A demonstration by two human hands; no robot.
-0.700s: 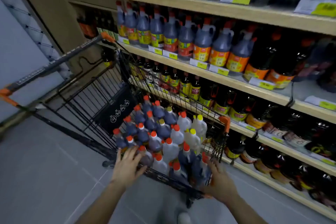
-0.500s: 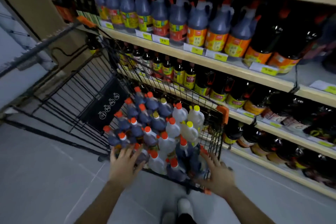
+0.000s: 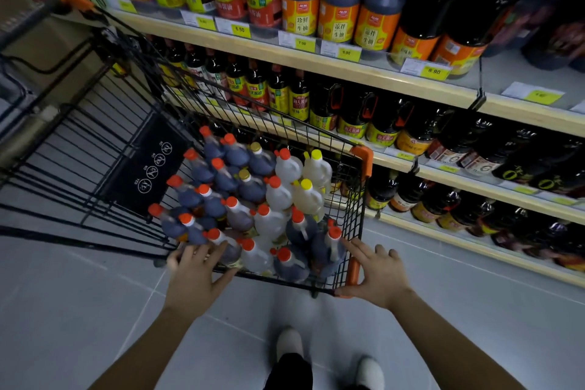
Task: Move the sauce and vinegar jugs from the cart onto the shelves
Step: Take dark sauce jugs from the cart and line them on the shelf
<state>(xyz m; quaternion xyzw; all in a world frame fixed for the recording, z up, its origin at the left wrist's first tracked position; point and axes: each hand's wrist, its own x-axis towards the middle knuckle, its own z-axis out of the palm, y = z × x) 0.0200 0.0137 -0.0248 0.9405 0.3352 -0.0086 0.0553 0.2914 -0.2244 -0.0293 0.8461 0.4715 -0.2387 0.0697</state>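
Jugs (image 3: 253, 199) fill cart (image 3: 359, 215), left hand (image 3: 194, 279) fingers spread on rim, right hand (image 3: 380, 275) splayed at corner.

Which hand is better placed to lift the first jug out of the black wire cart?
Probably the left hand: its fingers already reach over the black wire cart's near rim among the orange-capped dark jugs. The right hand rests outside, on the orange corner guard.

Yellow price tags (image 3: 434, 71), grey floor (image 3: 63, 310)

arms (image 3: 449, 339): bare, no sleeves | trousers (image 3: 289, 372): dark | shoes (image 3: 370, 372): white, rounded toes
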